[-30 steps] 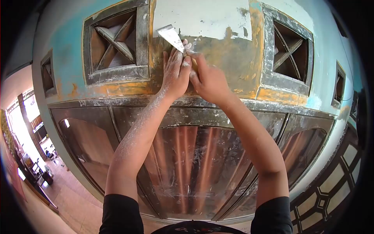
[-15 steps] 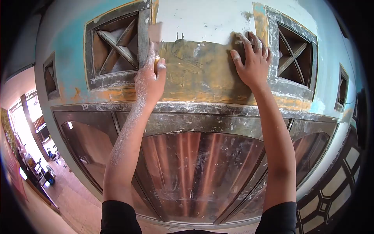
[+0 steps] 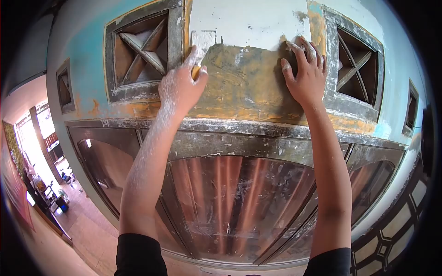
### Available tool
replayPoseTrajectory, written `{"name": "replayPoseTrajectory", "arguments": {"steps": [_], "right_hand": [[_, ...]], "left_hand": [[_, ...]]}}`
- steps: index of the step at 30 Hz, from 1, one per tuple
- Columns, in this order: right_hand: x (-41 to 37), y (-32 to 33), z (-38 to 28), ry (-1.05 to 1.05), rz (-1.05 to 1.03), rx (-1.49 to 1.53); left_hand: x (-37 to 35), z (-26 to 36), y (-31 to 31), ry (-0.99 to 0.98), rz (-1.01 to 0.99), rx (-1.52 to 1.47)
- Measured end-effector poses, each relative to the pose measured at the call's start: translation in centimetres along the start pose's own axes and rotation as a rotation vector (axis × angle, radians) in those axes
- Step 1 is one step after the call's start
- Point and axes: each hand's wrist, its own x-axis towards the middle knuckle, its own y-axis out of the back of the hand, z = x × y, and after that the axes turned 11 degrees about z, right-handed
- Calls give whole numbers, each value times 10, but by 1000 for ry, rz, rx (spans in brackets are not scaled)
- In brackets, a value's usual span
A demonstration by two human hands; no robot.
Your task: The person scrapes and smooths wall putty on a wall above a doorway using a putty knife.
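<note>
My left hand (image 3: 184,85) is closed round the yellow handle of a putty knife (image 3: 202,43). The knife's broad blade, smeared with white, points up and lies at the left edge of the white area (image 3: 248,23) on the wall. White dust covers my left hand and forearm. My right hand (image 3: 307,76) rests with spread fingers on the wall, at the right side of the bare brown-yellow patch (image 3: 248,83). Its fingertips are whitish and touch near the lower border of the white area.
Framed vents with crossed slats (image 3: 142,53) flank the patch, the right one (image 3: 354,66) beside my right hand. Below runs a worn wooden ledge (image 3: 230,126) over glass panes (image 3: 239,202) with reddish curtains. A fan (image 3: 63,195) stands far left; a patterned gate (image 3: 396,225) is lower right.
The putty knife has moved right with my left hand, and its blade now faces the camera more broadly. The view has shifted slightly; my right hand stays on the wall.
</note>
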Motion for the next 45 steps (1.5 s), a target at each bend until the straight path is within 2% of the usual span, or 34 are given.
{"name": "replayPoseTrajectory", "arguments": {"steps": [5,9,11,13,17,23,26,29,36,41,43,45], "right_hand": [[-1,-1,2,6,7,4],[-2,-3,2,5,19,20],[-6,-2,2,4,32,23],[-13,1,2,-1,19,22],[-32,12,-2,-30,-22,5],[-70,30,-12,-67,-92,-18],[-96,41,-20,-109,-116,-20],[-101,44,-19,-101,-136,-30],[-100,43,-20,-99,-136,-43],[-60,25,-25,-58,-128,-58],[-42,16,-31,-22,-114,-56],[-36,9,-34,-24,-94,-82]], "left_hand": [[-4,-8,1,31,-101,-11],[10,-8,3,-3,-40,-44],[-9,-13,0,6,-36,-120],[-38,-7,6,105,-200,-231],[-63,-19,-7,34,-137,-288],[-36,-14,0,84,-214,-162],[-53,-13,-13,62,-124,-141],[-39,-14,-5,51,-144,-157],[-49,-7,-2,23,-186,-83],[-30,-12,1,-28,-145,-125],[-40,-1,5,79,-274,-125],[-43,-6,-3,33,-255,-119]]}}
